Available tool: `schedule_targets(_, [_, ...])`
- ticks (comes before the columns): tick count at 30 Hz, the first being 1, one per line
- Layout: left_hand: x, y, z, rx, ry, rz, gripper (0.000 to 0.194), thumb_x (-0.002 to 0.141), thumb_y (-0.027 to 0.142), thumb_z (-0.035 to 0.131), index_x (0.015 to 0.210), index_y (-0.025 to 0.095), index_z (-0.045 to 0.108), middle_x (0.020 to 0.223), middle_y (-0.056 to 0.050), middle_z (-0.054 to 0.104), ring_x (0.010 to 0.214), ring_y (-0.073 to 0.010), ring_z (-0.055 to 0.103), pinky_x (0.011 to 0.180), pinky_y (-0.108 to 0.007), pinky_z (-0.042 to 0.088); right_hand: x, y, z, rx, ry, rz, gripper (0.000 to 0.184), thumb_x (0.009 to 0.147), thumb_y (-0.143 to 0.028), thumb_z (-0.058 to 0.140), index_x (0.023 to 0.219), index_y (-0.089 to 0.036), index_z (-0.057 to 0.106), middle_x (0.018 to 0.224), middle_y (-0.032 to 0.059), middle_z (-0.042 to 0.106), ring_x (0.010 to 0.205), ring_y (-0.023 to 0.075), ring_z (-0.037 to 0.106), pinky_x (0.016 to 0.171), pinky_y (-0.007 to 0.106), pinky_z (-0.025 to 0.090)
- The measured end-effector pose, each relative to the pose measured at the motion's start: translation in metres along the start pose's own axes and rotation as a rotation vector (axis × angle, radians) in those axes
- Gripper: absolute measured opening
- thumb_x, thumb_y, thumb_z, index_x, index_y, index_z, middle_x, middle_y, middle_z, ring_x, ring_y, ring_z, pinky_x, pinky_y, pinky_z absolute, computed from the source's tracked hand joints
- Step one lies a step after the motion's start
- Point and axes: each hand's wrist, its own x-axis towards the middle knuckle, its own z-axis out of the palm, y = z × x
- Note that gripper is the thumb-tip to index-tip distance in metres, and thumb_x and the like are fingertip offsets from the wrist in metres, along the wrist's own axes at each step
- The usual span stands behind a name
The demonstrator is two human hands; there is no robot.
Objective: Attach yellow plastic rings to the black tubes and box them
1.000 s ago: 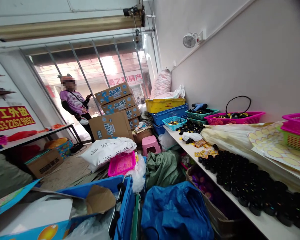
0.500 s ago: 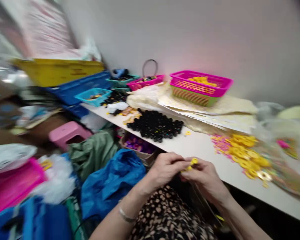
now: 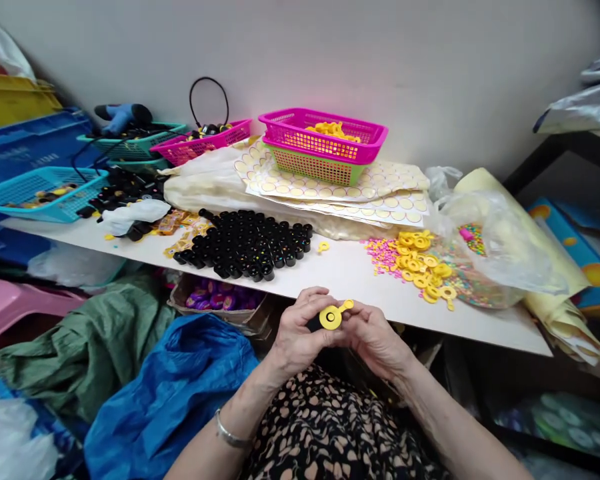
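Above my lap, just off the table's front edge, both hands meet around one yellow round plastic cap (image 3: 331, 319). It has a dark hole in its middle and a small looped tab pointing up to the right. My left hand (image 3: 297, 333) grips the disc between thumb and fingers. Something black shows behind the disc, but I cannot tell whether it is a part of it. My right hand (image 3: 377, 340) is closed at the tab side, its fingertips pinching near the tab. On the table lie more yellow caps (image 3: 425, 263), pink beads (image 3: 383, 255) and clustered black cylindrical pieces (image 3: 250, 240).
A magenta basket (image 3: 325, 143) of yellow parts stands on printed sheets (image 3: 400, 180). Left are a turquoise basket (image 3: 75, 207) and a blue power tool (image 3: 123, 119). A clear plastic bag (image 3: 500, 247) lies right. Below sit a carton of purple items (image 3: 220, 297) and blue cloth (image 3: 180, 380).
My view has swung to the right, and the picture is sharper. The yellow cap is turned so that its round face shows; both hands stay together on it.
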Motion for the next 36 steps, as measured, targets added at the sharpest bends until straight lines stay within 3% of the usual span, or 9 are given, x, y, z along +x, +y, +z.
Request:
schedule_targets(2, [0.001, -0.004, 0.0, -0.015, -0.032, -0.002, 0.042, 0.059, 0.028, 0.077, 0.098, 0.018, 0.066, 0.096, -0.01, 0.064, 0.11, -0.0263, 0.047, 0.09, -0.042, 0.042, 0.001, 0.002, -0.009, 0.072, -0.029, 0.05, 0.047, 0.073, -0.057, 0.057, 0.091, -0.014, 0.064, 0.085, 0.0067, 0.063, 0.072, 0.0156, 0.06, 0.063, 0.031, 0.052])
schedule_targets(4, [0.001, -0.006, 0.001, 0.003, -0.1, 0.031, 0.044, 0.06, 0.029, 0.076, 0.101, 0.018, 0.066, 0.09, -0.008, 0.066, 0.108, -0.0256, 0.048, 0.093, -0.044, 0.039, 0.003, 0.003, -0.018, 0.118, -0.051, 0.094, 0.051, 0.079, -0.06, 0.046, 0.091, -0.014, 0.064, 0.082, 0.0076, 0.063, 0.071, 0.0159, 0.061, 0.062, 0.031, 0.052])
schedule_targets(8, [0.004, -0.006, 0.005, 0.023, -0.206, 0.092, 0.042, 0.059, 0.026, 0.077, 0.099, 0.018, 0.065, 0.081, -0.004, 0.067, 0.089, -0.0197, 0.054, 0.097, -0.046, 0.032, 0.005, 0.001, -0.036, 0.081, -0.118, 0.102, 0.037, 0.075, -0.044, 0.063, 0.092, -0.012, 0.063, 0.082, 0.0065, 0.064, 0.073, 0.0139, 0.061, 0.063, 0.027, 0.052])
schedule_targets(12, [0.006, -0.004, 0.011, -0.056, -0.329, 0.116, 0.04, 0.056, 0.025, 0.079, 0.093, 0.016, 0.066, 0.083, -0.004, 0.067, 0.083, -0.0179, 0.056, 0.098, -0.045, 0.031, 0.003, -0.008, -0.052, 0.006, -0.198, 0.162, 0.04, 0.062, -0.035, 0.076, 0.092, -0.012, 0.062, 0.082, 0.0046, 0.064, 0.073, 0.0148, 0.062, 0.065, 0.029, 0.053])
schedule_targets(16, [0.006, -0.001, 0.017, -0.11, -0.399, 0.058, 0.037, 0.057, 0.027, 0.078, 0.091, 0.015, 0.066, 0.081, -0.005, 0.067, 0.088, -0.0203, 0.055, 0.098, -0.045, 0.031, -0.002, -0.002, -0.062, 0.079, -0.271, 0.187, 0.061, 0.053, -0.052, 0.075, 0.096, -0.011, 0.061, 0.084, 0.0057, 0.063, 0.075, 0.0159, 0.061, 0.062, 0.028, 0.053])
schedule_targets(18, [0.007, -0.001, 0.02, -0.127, -0.404, 0.036, 0.038, 0.058, 0.029, 0.078, 0.091, 0.015, 0.066, 0.081, -0.006, 0.066, 0.092, -0.0216, 0.053, 0.097, -0.045, 0.031, -0.003, 0.007, -0.065, 0.144, -0.253, 0.195, 0.06, 0.059, -0.058, 0.069, 0.097, -0.012, 0.06, 0.085, 0.0057, 0.062, 0.075, 0.015, 0.06, 0.061, 0.027, 0.052])
schedule_targets(20, [0.008, -0.001, 0.023, -0.123, -0.406, 0.043, 0.039, 0.059, 0.029, 0.077, 0.094, 0.016, 0.066, 0.081, -0.006, 0.066, 0.092, -0.0215, 0.052, 0.096, -0.046, 0.032, -0.004, 0.013, -0.067, 0.161, -0.214, 0.178, 0.053, 0.064, -0.053, 0.069, 0.097, -0.012, 0.06, 0.084, 0.0046, 0.06, 0.074, 0.0132, 0.058, 0.061, 0.025, 0.051])
schedule_targets(31, [0.009, -0.001, 0.046, 0.046, -0.43, 0.153, 0.018, 0.067, 0.024, 0.07, 0.082, 0.015, 0.065, 0.075, -0.004, 0.061, 0.089, -0.0203, 0.05, 0.092, -0.04, 0.037, -0.02, -0.004, -0.056, -0.162, -0.084, 0.038, 0.051, 0.044, -0.024, 0.082, 0.09, -0.012, 0.064, 0.077, -0.0012, 0.059, 0.067, 0.0086, 0.048, 0.055, 0.017, 0.034])
schedule_targets(36, [0.006, -0.004, 0.052, 0.049, -0.45, 0.196, 0.016, 0.07, 0.022, 0.065, 0.085, 0.016, 0.065, 0.081, -0.005, 0.064, 0.091, -0.021, 0.05, 0.091, -0.039, 0.039, -0.024, -0.004, -0.057, -0.191, -0.045, 0.046, 0.054, 0.04, -0.017, 0.081, 0.091, -0.014, 0.064, 0.076, -0.0018, 0.061, 0.065, 0.0094, 0.05, 0.054, 0.017, 0.035])
